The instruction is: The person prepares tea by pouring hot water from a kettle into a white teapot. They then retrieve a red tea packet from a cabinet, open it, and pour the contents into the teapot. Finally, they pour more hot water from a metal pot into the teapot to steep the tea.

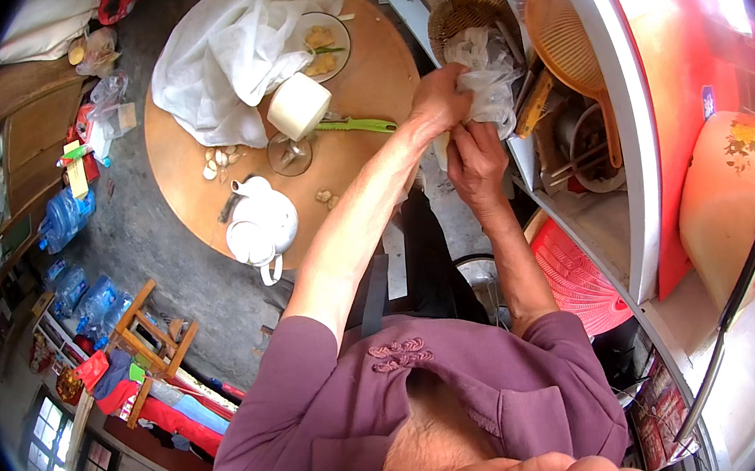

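Note:
A thin, crumpled white plastic bag (488, 75) bunches up at the shelf in front of me. My left hand (444, 99) reaches across and grips its near side, fingers curled into the film. Just below, my right hand (478, 161) pinches the bag's lower end with bent fingers; what lies inside the fingertips is hidden. A small pale piece (441, 151) shows beside the right fingers, too unclear to name. Behind the bag stands a woven basket (457, 10). An orange plastic strainer (559, 30) hangs to the right.
The round wooden table (372, 184) bears a white teapot (261, 223), a paper roll (298, 106), a green-handled tool (362, 124), a glass dish (289, 154), a food plate (337, 64) and white sheeting (241, 50). A red plastic basket (571, 270) stands below the shelf.

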Motion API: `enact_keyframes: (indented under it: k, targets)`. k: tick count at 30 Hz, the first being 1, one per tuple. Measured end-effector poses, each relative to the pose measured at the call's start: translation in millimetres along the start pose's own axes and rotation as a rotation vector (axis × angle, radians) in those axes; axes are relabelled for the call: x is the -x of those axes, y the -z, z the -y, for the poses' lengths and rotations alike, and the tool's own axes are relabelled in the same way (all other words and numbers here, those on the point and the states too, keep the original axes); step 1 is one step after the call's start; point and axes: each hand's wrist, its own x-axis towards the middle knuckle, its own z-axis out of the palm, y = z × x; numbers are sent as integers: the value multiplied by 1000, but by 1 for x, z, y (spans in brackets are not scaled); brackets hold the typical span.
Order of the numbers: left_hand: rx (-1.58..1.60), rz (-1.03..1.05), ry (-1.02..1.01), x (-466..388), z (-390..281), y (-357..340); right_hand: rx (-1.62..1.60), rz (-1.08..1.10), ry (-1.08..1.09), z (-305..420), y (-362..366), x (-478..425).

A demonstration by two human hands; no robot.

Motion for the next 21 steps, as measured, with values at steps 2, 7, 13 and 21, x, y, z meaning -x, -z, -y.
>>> enact_keyframes:
  k: [2,7,13,21]
  targets:
    - [-59,-125,-47,-3,-1,5,-14,8,9,-8,10,-2]
    - [471,-100,39,-10,3,33,-186,-252,-396,-18,23,-12]
    - [586,77,91,1,-31,44,-97,223,-293,-35,5,-32]
    - [103,15,-306,19,-29,17,-698,68,-908,-57,33,-51]
